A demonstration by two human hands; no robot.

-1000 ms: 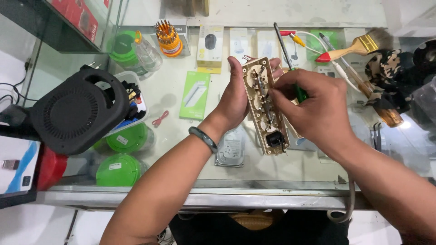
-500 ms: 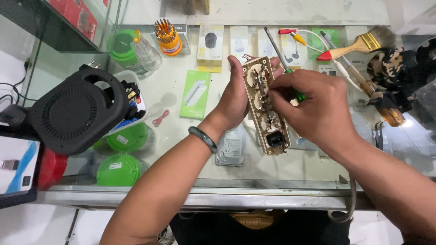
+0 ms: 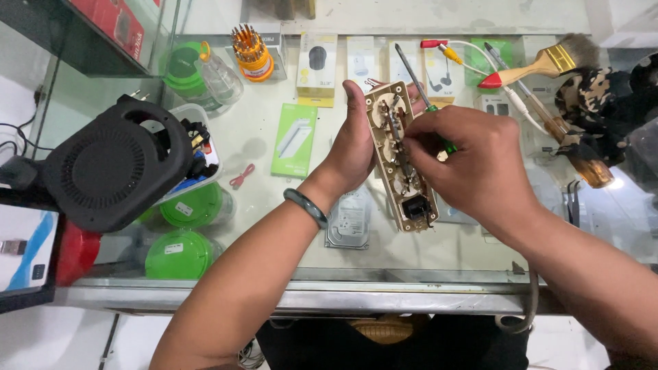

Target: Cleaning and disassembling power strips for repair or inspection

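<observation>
My left hand [image 3: 354, 147] grips the left edge of an opened beige power strip [image 3: 400, 159], held upright above the glass counter, its metal contact strips and a black switch block showing. My right hand [image 3: 473, 164] lies over the strip's right side and holds a green-handled screwdriver [image 3: 415, 79]; the shaft sticks up and to the left past the strip's top end. The right fingertips rest on the contacts near the strip's middle. A dark bangle sits on my left wrist.
A black round fan-like device [image 3: 113, 171] stands at the left beside a tub of parts. Green lids [image 3: 181, 253], a screwdriver-bit set [image 3: 252, 51], small boxed goods [image 3: 317, 67], a hard drive [image 3: 349, 223], a paintbrush [image 3: 541, 65] and cables lie on or under the glass counter [image 3: 274, 226].
The screwdriver shaft has tilted further to the left and my right hand has shifted slightly down over the strip. My left hand keeps the same grip.
</observation>
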